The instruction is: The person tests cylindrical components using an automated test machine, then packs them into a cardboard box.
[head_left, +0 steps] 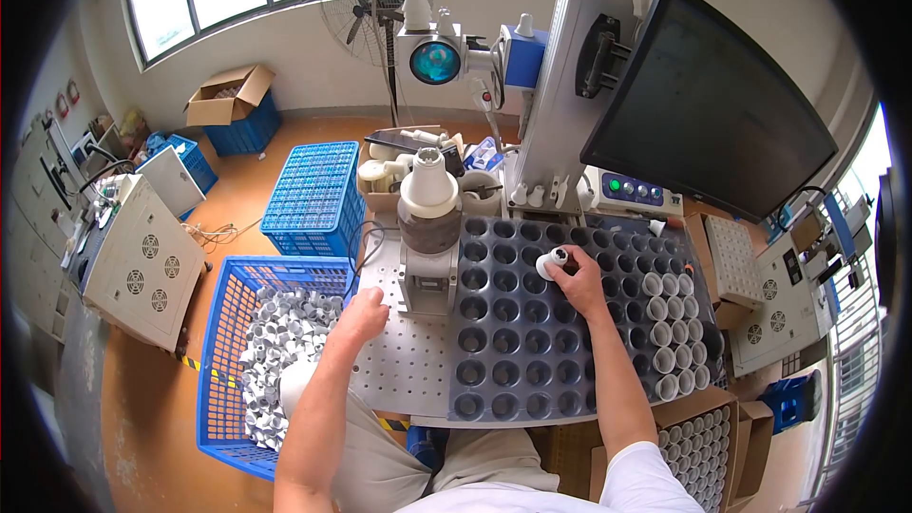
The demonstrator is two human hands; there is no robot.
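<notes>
My right hand pinches a small white flared plastic part above the dark tray of round pockets. The part is tilted, and its dark hollow end shows beside my fingertips. My left hand is closed over the perforated metal plate; whatever its curled fingers hold, if anything, is hidden. Just right of that hand, a white cone-shaped part sits upright on a round metal fixture. Several white cups stand in the pockets at the tray's right side.
A blue basket full of loose white parts stands at my left. Behind it is a blue crate. A lens head hangs above the fixture. A dark monitor leans over the right side. A cardboard box holds rows of white parts.
</notes>
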